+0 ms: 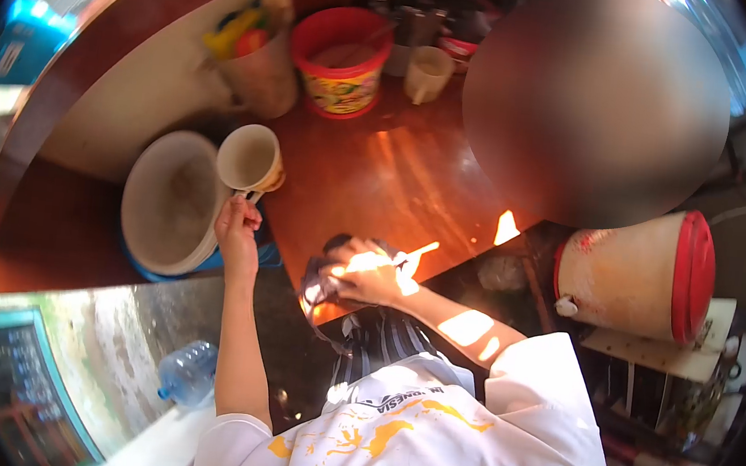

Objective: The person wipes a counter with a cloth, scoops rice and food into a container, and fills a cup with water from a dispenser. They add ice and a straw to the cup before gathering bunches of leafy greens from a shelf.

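At the left of the view, my left hand (239, 223) grips the handle of a cream plastic dipper (249, 158), whose round opening faces up toward the camera. The dipper is beside the rim of a large whitish bucket (169, 203), partly overlapping it in view. My right hand (367, 273) presses a dark cloth (323, 284) onto the near edge of the reddish-brown table (360, 178). Bright sunlight falls across this hand and hides some detail of the fingers.
A red-rimmed bucket (342, 64), a cream mug (428, 75) and a bin with colourful packets (258, 69) stand at the back. A red-lidded drink cooler (630, 271) is at right, a water bottle (188, 372) at lower left. A blurred round area covers the upper right.
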